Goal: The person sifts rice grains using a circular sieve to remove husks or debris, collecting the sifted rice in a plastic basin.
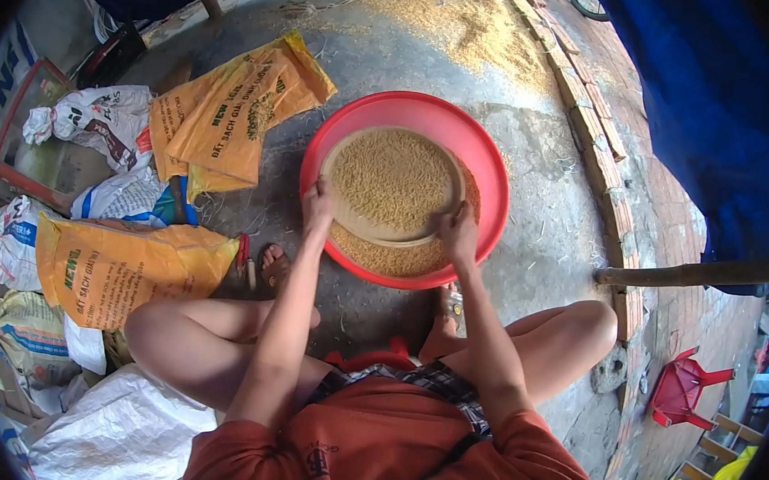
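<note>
A round sieve (pixel 393 186) full of yellowish grain is held over a large red basin (pixel 498 195). My left hand (pixel 319 205) grips the sieve's rim on the left side, fingers closed round it. On the right side of the same rim, my right hand (pixel 459 232) is closed too. More grain (pixel 388 257) lies in the basin, showing below the sieve and along its right edge. The basin stands on the grey floor in front of my legs.
Orange printed sacks (pixel 231 117) and white sacks (pixel 125 432) lie at the left. Loose grain (pixel 484 43) is spread on the floor ahead. A brick edging (pixel 593 153), a wooden pole (pixel 692 274) and an overturned red stool (pixel 687 390) are at the right.
</note>
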Available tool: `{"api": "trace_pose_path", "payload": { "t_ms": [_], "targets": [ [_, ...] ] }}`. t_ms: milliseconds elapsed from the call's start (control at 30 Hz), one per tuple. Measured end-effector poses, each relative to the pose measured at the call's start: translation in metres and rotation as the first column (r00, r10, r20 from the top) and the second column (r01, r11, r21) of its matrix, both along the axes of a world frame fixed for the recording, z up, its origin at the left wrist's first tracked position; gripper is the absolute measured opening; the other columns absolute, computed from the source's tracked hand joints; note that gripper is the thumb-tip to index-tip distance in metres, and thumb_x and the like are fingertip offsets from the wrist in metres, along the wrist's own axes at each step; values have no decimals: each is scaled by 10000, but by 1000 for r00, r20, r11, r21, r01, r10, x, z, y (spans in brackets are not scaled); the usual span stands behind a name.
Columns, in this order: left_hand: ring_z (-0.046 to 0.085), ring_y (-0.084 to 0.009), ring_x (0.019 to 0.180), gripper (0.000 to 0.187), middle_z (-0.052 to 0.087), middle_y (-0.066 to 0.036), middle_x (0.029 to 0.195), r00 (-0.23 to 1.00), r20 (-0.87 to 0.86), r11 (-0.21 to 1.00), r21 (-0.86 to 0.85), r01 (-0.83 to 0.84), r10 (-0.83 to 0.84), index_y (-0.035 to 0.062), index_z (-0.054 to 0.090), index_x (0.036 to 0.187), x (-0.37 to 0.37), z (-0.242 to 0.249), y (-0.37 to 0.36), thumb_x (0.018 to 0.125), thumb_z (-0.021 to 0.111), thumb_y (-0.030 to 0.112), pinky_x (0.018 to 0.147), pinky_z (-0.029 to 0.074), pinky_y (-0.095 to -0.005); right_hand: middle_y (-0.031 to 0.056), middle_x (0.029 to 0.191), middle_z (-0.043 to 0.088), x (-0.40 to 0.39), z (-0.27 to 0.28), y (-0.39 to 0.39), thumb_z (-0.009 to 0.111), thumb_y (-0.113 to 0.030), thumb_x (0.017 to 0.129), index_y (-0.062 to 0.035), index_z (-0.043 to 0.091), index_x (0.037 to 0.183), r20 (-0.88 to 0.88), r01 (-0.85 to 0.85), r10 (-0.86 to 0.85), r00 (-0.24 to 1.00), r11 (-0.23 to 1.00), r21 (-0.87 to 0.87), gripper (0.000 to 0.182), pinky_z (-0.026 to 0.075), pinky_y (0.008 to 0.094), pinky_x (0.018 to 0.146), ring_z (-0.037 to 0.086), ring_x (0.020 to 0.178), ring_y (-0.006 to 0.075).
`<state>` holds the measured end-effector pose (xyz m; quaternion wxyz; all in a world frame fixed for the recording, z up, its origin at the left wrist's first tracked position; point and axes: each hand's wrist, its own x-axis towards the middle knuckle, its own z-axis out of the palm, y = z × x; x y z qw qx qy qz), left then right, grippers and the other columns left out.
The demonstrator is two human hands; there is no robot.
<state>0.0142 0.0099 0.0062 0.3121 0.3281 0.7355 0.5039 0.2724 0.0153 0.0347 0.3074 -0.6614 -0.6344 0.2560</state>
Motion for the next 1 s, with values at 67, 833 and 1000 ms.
{"api": "trace_pose_path", "payload": {
  "t_ms": [67,833,1000],
  "targets": [
    [509,-164,653,508,549,-167,642,982,186,1000,-22,-18,21,-81,540,781,-8,-15,-6,817,388,403,636,400,-326,255,677,547,-7,-3,-4,465,-162,748,43,353,1077,103,-3,-2,995,999,47,404,434,454,586,550,627,391],
    [538,-153,812,489,579,-118,905,987,136,986,-151,-66,87,-56,519,999,-19,26,2,848,398,393,720,416,-272,225,636,528,-19,31,0,442,-111,771,50,302,1114,45,-63,57,997,985,159,404,417,431,528,540,594,375],
    [474,-126,678,445,580,-115,771,998,45,841,536,-70,54,-74,517,955,-11,114,4,883,324,321,644,397,-281,229,690,527,-32,102,3,372,-99,826,39,181,1233,-217,-3,96,972,919,394,470,405,416,508,538,595,358]
  ]
}}
